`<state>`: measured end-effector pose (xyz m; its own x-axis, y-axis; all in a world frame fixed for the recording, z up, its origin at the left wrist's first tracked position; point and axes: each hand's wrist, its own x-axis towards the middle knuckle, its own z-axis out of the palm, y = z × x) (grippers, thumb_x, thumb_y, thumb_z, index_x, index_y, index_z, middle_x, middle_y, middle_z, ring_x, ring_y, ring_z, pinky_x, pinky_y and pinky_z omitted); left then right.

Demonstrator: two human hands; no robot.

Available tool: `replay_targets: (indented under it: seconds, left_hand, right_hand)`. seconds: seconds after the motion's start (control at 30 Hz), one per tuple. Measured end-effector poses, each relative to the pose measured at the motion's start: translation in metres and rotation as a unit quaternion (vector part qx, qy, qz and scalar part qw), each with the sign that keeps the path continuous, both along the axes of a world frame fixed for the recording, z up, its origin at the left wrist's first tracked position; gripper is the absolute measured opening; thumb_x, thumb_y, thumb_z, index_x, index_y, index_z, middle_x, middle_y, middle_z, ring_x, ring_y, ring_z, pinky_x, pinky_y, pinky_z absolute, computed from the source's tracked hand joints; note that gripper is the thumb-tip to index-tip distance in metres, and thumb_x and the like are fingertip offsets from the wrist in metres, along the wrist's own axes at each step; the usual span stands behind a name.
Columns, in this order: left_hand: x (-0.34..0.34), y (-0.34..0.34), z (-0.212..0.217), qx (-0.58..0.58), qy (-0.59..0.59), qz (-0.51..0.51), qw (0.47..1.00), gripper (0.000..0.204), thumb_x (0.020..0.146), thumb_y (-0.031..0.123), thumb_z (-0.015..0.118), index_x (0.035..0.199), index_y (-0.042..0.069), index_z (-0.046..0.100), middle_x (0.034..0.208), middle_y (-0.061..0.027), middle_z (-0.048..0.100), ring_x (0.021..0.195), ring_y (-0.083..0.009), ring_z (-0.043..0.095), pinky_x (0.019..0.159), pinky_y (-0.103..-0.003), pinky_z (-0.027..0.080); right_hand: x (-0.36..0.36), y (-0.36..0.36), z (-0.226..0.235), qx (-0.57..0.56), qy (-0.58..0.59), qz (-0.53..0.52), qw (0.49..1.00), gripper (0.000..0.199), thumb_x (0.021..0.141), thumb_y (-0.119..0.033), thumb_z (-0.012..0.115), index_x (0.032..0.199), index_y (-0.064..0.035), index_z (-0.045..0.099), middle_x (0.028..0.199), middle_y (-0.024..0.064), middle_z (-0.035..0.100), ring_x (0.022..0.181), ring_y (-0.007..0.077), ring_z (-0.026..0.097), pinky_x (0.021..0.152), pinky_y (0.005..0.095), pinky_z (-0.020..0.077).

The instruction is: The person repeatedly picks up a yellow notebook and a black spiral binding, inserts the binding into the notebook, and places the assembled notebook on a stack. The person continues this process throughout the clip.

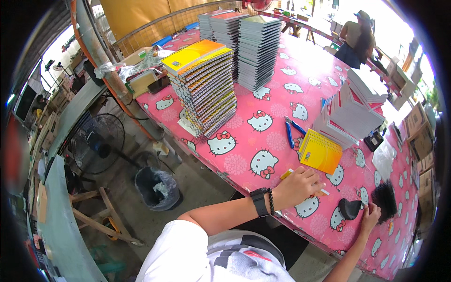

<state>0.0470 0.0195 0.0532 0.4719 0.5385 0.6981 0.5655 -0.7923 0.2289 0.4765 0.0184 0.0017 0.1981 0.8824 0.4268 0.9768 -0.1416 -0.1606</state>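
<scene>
My left hand [299, 189], with a black watch and bead bracelet at its wrist, is closed over a thin yellow-and-white item [286, 174] by the table's near edge. Its ends stick out on both sides, while my palm hides its middle. Farther right, my right hand [372, 216] is curled low beside a dark, cup-like object [349, 208]; what its fingers pinch, if anything, is too small to tell. Just beyond it lies a bundle of black binding coils [384, 201]. A yellow spiral notebook [321, 152] lies ahead of my left hand, blue-handled pliers [290, 133] beside it.
Tall stacks of spiral notebooks, one yellow-topped [204, 89] and one grey-edged [257, 54], stand on the pink patterned tablecloth [235, 164]. Unbound page stacks [350, 117] lean at the right. Left on the floor are a bin [157, 189] and a fan [98, 143]. Another person [358, 40] is far back.
</scene>
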Motion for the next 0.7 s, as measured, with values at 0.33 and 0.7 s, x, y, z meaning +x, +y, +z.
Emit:
replay_targets:
  seconds: [0.33, 0.7]
  left_hand:
    - [-0.005, -0.003, 0.003, -0.005, -0.028, -0.013, 1.0, 0.037, 0.069, 0.012, 0.069, 0.106, 0.013, 0.063, 0.089, -0.0007, 0.058, 0.089, -0.0184, 0.056, 0.076, -0.035, 0.042]
    - [-0.007, -0.007, 0.007, -0.049, -0.064, -0.077, 0.994, 0.013, 0.072, 0.009, 0.065, 0.084, 0.012, 0.068, 0.082, -0.0017, 0.063, 0.077, -0.0203, 0.06, 0.069, -0.035, 0.044]
  right_hand:
    - [0.01, 0.021, 0.006, 0.003, -0.079, -0.054, 0.995, 0.021, 0.084, -0.021, 0.065, 0.097, -0.0054, 0.061, 0.096, 0.0134, 0.057, 0.095, 0.0332, 0.053, 0.081, 0.0437, 0.0451]
    - [-0.015, 0.014, 0.043, 0.145, -0.05, 0.085, 0.985, 0.023, 0.08, -0.01, 0.066, 0.101, -0.0062, 0.057, 0.092, 0.01, 0.058, 0.093, 0.0285, 0.053, 0.082, 0.0407, 0.0401]
